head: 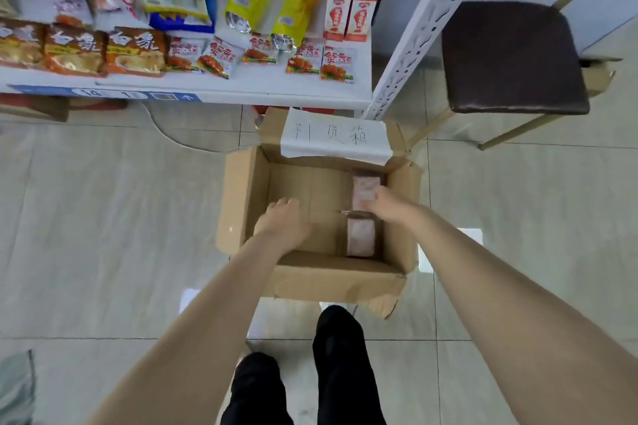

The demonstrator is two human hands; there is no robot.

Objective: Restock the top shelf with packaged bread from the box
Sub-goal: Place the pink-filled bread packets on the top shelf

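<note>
Cardboard box, open, on the tiled floor at frame centre, a handwritten paper label on its far flap. Two packaged bread items lie along its right inner wall: the farther package is grasped at its near end by the right hand; the nearer package lies untouched. The left hand reaches into the box's left side, fingers curled down; whether it holds anything cannot be told. The shelf with snack packets spans the upper left; a chair stands upper right.

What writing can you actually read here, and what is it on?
"补货箱", handwritten: white paper taped to the cardboard box.
"白象": orange noodle packs.
"10": blue shelf-edge strip.
Snack packets, red cartons, bread wrappers: too blurred to read.
</note>
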